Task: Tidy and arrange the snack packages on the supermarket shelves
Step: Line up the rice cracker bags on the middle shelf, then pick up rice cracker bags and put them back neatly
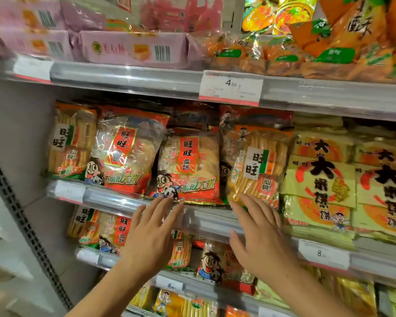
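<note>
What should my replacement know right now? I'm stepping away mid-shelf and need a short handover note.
Left hand: open, fingertips at the bottom edge of the red rice-cracker bag, holding nothing.
Right hand: open, fingertips at the foot of the senbei bag.
Both bags stand at the middle shelf front, the red one lower than its neighbours.
Done: row mostly upright.
Left: square up these two bags; check the lower shelves.

Packages (188, 163) crowd the shelf (133, 202); narrow, dim gap above them.

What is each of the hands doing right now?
Left hand: open, fingers spread, holding nothing.
Right hand: open, fingers spread, holding nothing.
</note>
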Demonstrator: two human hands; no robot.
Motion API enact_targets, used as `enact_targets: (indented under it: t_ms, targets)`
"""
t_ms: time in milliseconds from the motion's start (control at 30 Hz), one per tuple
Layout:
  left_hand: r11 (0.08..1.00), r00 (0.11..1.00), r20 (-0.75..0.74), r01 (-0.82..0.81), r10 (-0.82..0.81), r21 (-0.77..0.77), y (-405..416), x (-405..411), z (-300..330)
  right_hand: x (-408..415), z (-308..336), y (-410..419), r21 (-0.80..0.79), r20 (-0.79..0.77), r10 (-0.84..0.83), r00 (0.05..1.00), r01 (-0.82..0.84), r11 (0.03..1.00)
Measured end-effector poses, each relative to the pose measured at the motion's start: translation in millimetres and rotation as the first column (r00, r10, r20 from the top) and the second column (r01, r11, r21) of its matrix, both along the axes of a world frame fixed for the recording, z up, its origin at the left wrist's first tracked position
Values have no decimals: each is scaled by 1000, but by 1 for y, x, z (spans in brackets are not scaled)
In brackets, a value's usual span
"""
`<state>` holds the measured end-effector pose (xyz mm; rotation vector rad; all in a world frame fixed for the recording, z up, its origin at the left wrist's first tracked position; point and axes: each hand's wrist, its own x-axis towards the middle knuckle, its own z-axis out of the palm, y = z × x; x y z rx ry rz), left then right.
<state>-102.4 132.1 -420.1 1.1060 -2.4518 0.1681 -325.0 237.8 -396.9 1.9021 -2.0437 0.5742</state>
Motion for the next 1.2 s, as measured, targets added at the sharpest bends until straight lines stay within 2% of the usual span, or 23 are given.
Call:
enact_targets:
  t_ms: [100,267,533,767,833,900,1000,1100,1200]
  targets:
    - [997,1000,3,19,-19,-74,-12,8,0,16,-3,-20,9,21,24,999,-24,1000]
    - [997,1000,15,2,-1,-76,-37,28,-3,28,-13,-27,-8,-3,-74,997,74,997]
    - [976,983,12,182,-182,-124,-62,40,-11,42,-28,-30,-80,-2,-191,982,190,979]
    - [964,970,2,244,-245,-103,-60,43,0,49,-24,-29,-94,49,-201,978,205,974]
    - [961,962,-40,265,-269,-78,-63,42,12,48,-19,-27,-102,86,-164,983,172,980]
    - [969,960,-134,248,-247,-4,-66,36,29,44,-7,-24,-144,204,-146,968,177,974]
    - [967,923,-327,242,-203,83,-72,19,58,25,21,-26,-251,414,-209,886,331,910]
    - [979,914,-357,206,-192,3,-81,11,77,4,49,-33,-168,441,-360,822,470,867]
    - [988,918,-370,153,-140,4,-92,18,82,-6,61,-39,-98,452,-442,775,536,839]
